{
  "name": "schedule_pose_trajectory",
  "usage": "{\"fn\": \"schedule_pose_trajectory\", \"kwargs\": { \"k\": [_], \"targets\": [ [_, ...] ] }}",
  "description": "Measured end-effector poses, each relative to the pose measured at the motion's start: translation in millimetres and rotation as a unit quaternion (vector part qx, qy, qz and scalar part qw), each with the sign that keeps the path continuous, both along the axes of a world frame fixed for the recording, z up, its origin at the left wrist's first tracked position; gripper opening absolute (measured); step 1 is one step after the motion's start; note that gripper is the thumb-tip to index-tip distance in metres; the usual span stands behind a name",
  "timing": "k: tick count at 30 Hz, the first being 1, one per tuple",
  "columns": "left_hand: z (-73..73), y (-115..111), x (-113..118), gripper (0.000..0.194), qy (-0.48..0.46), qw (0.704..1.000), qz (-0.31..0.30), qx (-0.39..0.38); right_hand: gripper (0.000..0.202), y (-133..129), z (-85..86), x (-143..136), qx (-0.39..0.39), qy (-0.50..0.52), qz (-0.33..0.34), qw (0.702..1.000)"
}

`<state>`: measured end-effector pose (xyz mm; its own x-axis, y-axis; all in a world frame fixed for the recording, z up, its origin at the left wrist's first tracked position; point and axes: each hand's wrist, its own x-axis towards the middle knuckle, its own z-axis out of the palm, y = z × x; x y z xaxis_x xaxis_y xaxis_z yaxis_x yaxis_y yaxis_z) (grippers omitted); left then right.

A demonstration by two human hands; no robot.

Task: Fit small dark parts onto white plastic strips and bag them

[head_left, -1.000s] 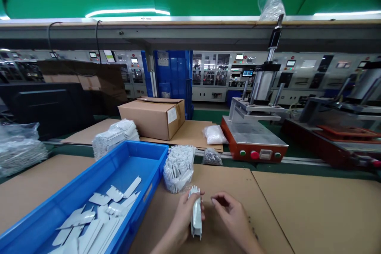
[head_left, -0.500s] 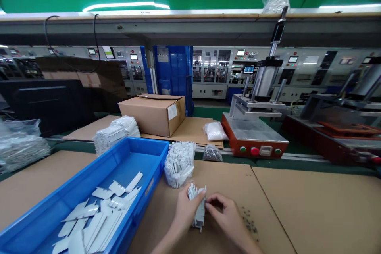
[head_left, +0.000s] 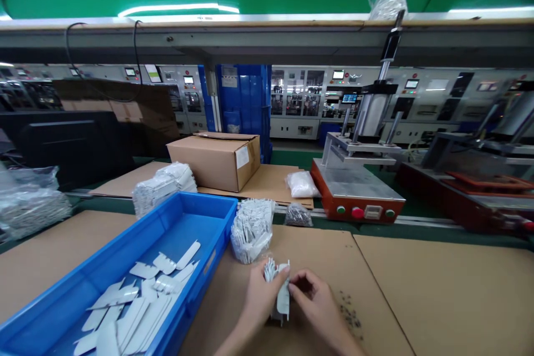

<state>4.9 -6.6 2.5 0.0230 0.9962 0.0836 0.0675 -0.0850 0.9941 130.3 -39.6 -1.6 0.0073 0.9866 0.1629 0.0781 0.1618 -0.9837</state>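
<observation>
My left hand [head_left: 261, 296] is closed round a small stack of pale grey plastic pieces [head_left: 283, 296], thumb across the front one. At the right edge of that front piece, the fingers of my right hand [head_left: 316, 299] are pinched together; whatever is between their tips is hidden. Small dark parts [head_left: 349, 311] lie scattered on the cardboard to the right of my right hand. Just beyond my left hand stands a plastic bag packed with similar pale pieces [head_left: 251, 231]. More flat pale pieces [head_left: 144, 311] lie loose in the blue bin [head_left: 211, 260] on the left.
Brown cardboard [head_left: 454, 283] covers the bench. Behind it are a bag of dark parts [head_left: 298, 215], a white bag [head_left: 302, 184], a carton [head_left: 212, 161] and a press with an orange base [head_left: 359, 194]. Wrapped stacks [head_left: 162, 186] stand behind the bin.
The front plastic piece in my left hand now shows more of its broad face. Both hands have stayed nearly in place, with the right fingers still at its edge.
</observation>
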Motion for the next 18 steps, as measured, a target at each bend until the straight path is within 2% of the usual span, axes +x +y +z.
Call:
{"fn": "schedule_pose_trajectory", "kwargs": {
  "k": [7,11,14,18],
  "targets": [
    [-5.0,3,0,0.025,-0.019,0.999,-0.032,-0.02,0.024,10,-11.4,6,-0.048,0.106,0.007,0.993],
    [-4.0,5,-2,0.027,-0.028,0.999,-0.018,-0.027,0.024,11,-9.2,9,-0.077,0.136,0.049,0.987],
    [-3.3,7,-4,0.027,-0.035,0.999,-0.002,-0.027,0.024,10,-10.1,9,-0.098,0.131,0.091,0.982],
    [-3.9,8,-4,0.027,-0.037,0.999,0.005,-0.02,0.025,10,-17.1,7,-0.094,0.09,0.095,0.987]
  ]
}}
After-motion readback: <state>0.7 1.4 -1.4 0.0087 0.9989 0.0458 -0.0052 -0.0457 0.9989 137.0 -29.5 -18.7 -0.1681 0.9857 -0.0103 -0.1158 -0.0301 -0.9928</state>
